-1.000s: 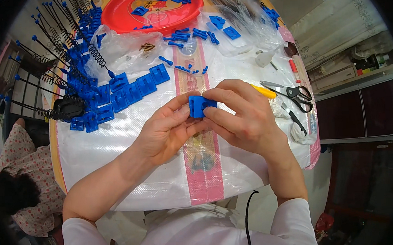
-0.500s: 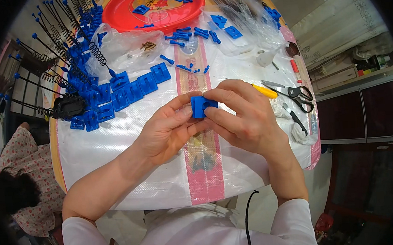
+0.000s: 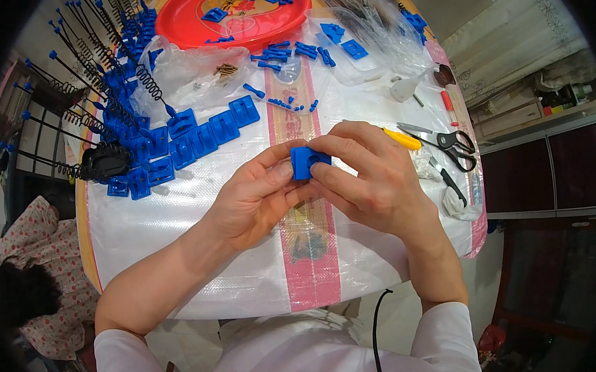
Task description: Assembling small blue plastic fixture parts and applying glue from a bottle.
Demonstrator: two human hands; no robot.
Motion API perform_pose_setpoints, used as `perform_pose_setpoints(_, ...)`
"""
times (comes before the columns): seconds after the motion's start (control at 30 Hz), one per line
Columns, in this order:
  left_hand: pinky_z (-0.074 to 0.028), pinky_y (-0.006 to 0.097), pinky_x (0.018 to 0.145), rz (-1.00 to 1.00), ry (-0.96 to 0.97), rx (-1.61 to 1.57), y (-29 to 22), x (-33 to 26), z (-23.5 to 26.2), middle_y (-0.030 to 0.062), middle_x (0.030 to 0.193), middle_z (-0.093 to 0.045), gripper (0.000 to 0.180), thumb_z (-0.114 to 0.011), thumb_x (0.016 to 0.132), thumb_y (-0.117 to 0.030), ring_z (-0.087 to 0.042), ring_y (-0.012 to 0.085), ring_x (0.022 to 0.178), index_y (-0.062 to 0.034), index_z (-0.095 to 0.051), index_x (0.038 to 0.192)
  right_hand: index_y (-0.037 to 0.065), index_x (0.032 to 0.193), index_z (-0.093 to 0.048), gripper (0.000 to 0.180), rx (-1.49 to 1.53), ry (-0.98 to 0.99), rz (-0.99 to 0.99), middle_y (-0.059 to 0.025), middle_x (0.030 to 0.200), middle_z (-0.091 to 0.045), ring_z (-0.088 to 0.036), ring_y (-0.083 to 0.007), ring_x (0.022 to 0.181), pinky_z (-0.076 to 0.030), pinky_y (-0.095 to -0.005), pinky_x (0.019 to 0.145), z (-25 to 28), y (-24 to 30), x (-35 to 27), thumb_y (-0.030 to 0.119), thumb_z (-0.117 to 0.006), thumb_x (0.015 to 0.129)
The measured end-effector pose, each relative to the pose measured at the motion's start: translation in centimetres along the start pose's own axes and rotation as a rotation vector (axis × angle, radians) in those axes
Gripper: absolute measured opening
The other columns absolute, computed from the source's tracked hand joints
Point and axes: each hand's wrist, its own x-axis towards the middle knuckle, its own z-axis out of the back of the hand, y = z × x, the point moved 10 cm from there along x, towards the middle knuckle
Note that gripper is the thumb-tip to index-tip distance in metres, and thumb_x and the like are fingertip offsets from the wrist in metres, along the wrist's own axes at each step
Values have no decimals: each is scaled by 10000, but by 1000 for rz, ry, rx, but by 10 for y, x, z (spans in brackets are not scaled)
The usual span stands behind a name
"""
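Between my two hands, above the middle of the table, is a small square blue plastic base (image 3: 301,162). My left hand (image 3: 260,187) grips its left edge between thumb and fingers. My right hand (image 3: 362,171) is closed on its right side, fingertips pressed at the dark hollow in its face; whether a smaller part is in them is hidden. Beyond my left hand runs a row of similar blue bases (image 3: 202,139). Small blue pieces (image 3: 291,105) and a blue dumbbell-shaped part (image 3: 253,90) lie just past my hands.
A red tray (image 3: 170,32) with blue parts stands at the back. Bases with black springs and rods (image 3: 100,68) crowd the left. Brass screws (image 3: 225,70) lie on a plastic bag. To the right are scissors (image 3: 455,142), a yellow-handled tool (image 3: 402,138) and a knife (image 3: 450,182). A person (image 3: 42,287) is at the left.
Almost nothing differs. Both hands keep their hold on the blue base, which has shifted very slightly.
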Motion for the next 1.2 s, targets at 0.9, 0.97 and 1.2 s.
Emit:
perform_pose_setpoints(0.9, -467, 411, 1079, -14, -17, -19, 1, 1, 2, 131, 1280, -565, 394, -508, 1014, -113, -574, 227, 1202, 1, -435, 1384, 29, 848, -620, 203, -18, 8, 14, -86, 1050, -631, -615, -258, 978, -544, -372, 782, -2, 0, -1, 107, -681, 671)
perform_pose_setpoints(0.97, -466, 412, 1081, -9, -23, -19, 0, 1, 1, 132, 1279, -565, 397, -509, 1013, -112, -574, 228, 1203, 7, -433, 1384, 28, 847, -622, 202, -15, 13, 11, -85, 1051, -632, -615, -258, 980, -544, -371, 784, -2, 0, -1, 107, -681, 671)
perform_pose_setpoints(1.2, -458, 416, 1088, 0, -1, -37, 1, 0, 0, 138, 1297, -553, 404, -493, 1020, -111, -566, 235, 1214, 27, -421, 1392, 26, 847, -621, 205, -14, 3, 21, -82, 1053, -633, -617, -257, 981, -544, -367, 788, -2, 0, -1, 115, -678, 671)
